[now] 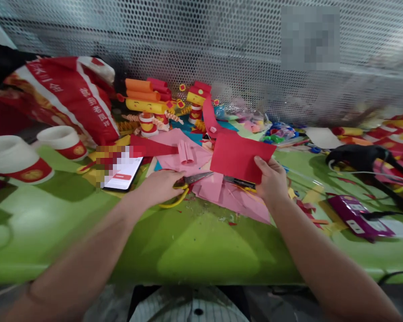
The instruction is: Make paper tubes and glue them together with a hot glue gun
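My right hand (272, 179) pinches a red sheet of paper (242, 154) by its right edge, thumb on top, holding it tilted over the pile. My left hand (163, 185) is closed at the yellow-handled scissors (198, 177), whose blades point right towards the red sheet; its fingers are partly hidden. Beneath the hands lie pink paper sheets (235, 203). Two rolled pink tubes (185, 153) rest on the pink paper behind the scissors. A dark cutter-like tool (240, 182) with a yellow end lies partly under the red sheet.
A phone (124, 172) and paper cups (65, 143) stand left, before a red bag (74, 98). Paper figures (146, 112) stand at the back by the perforated metal wall (201, 40). A purple power strip (359, 217) and black strap (366, 156) lie right on the green table (201, 250).
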The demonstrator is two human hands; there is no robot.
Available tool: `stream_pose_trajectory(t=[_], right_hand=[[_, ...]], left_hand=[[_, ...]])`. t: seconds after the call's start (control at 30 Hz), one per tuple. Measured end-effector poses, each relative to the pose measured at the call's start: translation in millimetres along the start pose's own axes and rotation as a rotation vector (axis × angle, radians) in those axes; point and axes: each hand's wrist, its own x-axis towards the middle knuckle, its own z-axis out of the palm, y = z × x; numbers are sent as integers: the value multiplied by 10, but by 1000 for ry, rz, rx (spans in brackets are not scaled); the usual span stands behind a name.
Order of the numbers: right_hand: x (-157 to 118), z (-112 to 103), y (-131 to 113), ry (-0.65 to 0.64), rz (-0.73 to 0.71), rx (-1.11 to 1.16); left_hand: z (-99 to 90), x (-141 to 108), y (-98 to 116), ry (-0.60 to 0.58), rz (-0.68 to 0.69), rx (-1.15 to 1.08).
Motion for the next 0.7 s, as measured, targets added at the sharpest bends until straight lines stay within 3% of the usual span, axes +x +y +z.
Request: stream_pose_trajectory(t=[0.13,0.27,0.43,0.7], right_hand=[[-50,9,35,-37,31,-9],[-103,30,40,-78,130,-22],[-171,68,48,-148,205,-18],[-294,153,103,-266,290,-51]], left_hand=[[4,-40,72,19,-72,44],[-31,-65,105,129,-129,-17],[41,-34,131,249,-139,-570],[208,34,246,164,-99,-1356]])
